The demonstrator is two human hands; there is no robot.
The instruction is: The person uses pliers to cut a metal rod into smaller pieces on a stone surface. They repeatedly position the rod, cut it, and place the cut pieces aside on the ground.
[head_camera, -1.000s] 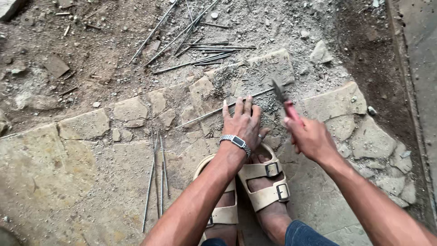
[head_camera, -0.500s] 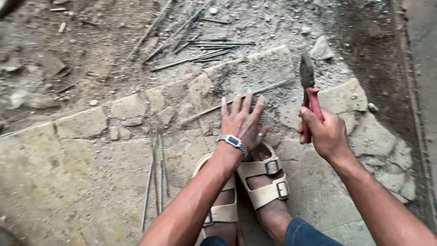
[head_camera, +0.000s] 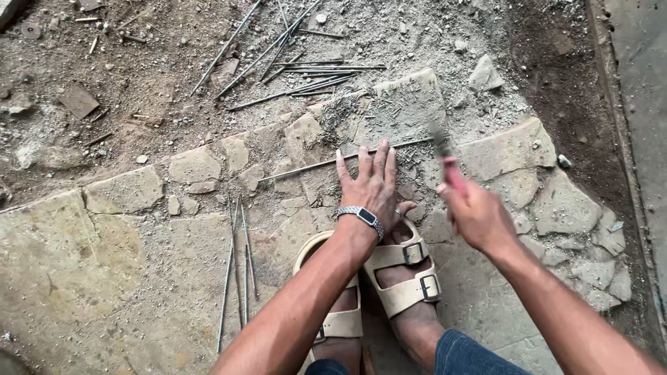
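Under both hands, a cracked slab of pale stone paving point(head_camera: 104, 278), broken into many pieces and dusted with grit. Beyond the fingertips, a bare flat block point(head_camera: 406, 104) with rubble and dirt behind it. Just below the wrists, two feet in beige buckled sandals point(head_camera: 399, 274), side by side on the slab. Left hand point(head_camera: 372, 187) spread flat and open, palm down, fingers pressing a long thin metal rod point(head_camera: 313, 165) against the stone; rod running roughly crosswise, passing under the fingertips and out to both sides. On that wrist, a metal-banded watch point(head_camera: 361, 217). Right hand point(head_camera: 476, 215) just to the right of the left, closed in a fist round a red handle, gripping a small hammer point(head_camera: 443, 149) raised above the rod's right end; head blurred, shape hard to tell. Left of the left forearm, a loose bundle of straightened rods point(head_camera: 236, 271) lying lengthwise on the slab. Far beyond the left hand, a scattered pile of more rods point(head_camera: 306, 66) on the dirt. Beyond the right hand, a lone grey stone chunk point(head_camera: 484, 75).
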